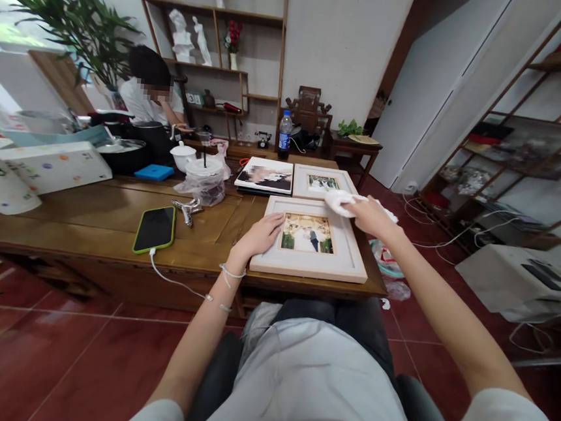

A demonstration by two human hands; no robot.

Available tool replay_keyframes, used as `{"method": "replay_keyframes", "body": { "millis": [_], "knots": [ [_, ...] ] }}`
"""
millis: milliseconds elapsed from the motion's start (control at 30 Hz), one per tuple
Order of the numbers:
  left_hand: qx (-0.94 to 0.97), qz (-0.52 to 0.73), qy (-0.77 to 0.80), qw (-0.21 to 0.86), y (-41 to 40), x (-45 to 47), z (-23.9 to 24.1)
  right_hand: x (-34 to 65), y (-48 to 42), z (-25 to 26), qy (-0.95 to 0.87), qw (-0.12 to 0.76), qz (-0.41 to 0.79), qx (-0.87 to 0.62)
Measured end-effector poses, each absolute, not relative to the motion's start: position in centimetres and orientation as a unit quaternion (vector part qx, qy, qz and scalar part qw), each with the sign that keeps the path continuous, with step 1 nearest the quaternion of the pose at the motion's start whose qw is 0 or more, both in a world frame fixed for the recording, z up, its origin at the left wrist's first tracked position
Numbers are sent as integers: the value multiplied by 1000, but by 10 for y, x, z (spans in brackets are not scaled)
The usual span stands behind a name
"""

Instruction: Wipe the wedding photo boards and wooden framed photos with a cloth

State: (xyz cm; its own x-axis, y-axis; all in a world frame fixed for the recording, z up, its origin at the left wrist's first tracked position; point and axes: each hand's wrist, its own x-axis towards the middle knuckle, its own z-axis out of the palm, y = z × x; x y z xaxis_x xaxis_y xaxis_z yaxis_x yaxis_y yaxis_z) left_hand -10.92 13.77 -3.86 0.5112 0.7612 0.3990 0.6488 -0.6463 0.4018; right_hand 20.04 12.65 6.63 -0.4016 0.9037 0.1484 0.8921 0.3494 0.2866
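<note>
A picture frame (266, 260) with a pale wooden edge and a small wedding photo in a white mat lies flat at the near edge of the wooden table. My left hand (261, 234) rests on its left side, fingers stretched out flat. Near the frame's upper right corner, my right hand (366, 215) grips a crumpled white cloth (339, 202). The cloth lies over that corner, and part of it trails out to the right of the hand. Behind it lies a second framed photo (302, 183), beside a photo book (266, 174).
Left on the table (199, 243) are a charging phone (155, 230), a metal stand (188, 210), a bagged cup (207, 181), a blue box (154, 172) and a white box (62, 175). A dark-drink bottle (284, 135) stands behind the frames. Another person (148, 91) sits at the far left.
</note>
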Motion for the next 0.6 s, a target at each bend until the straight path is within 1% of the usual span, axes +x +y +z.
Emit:
{"method": "replay_keyframes", "body": {
  "millis": [100,167,367,467,600],
  "knots": [
    [862,280,409,105,137,-109,-38,215,129,72,767,-73,234,593],
    [861,280,409,111,137,-109,-37,215,132,70,762,-93,241,593],
    [861,279,409,115,136,-109,-36,179,139,37,817,-15,150,556],
    [858,282,412,118,136,-108,-37,162,138,26,810,-11,156,566],
    [854,284,422,114,135,-107,-37,155,125,29,824,11,162,543]
  ]
}}
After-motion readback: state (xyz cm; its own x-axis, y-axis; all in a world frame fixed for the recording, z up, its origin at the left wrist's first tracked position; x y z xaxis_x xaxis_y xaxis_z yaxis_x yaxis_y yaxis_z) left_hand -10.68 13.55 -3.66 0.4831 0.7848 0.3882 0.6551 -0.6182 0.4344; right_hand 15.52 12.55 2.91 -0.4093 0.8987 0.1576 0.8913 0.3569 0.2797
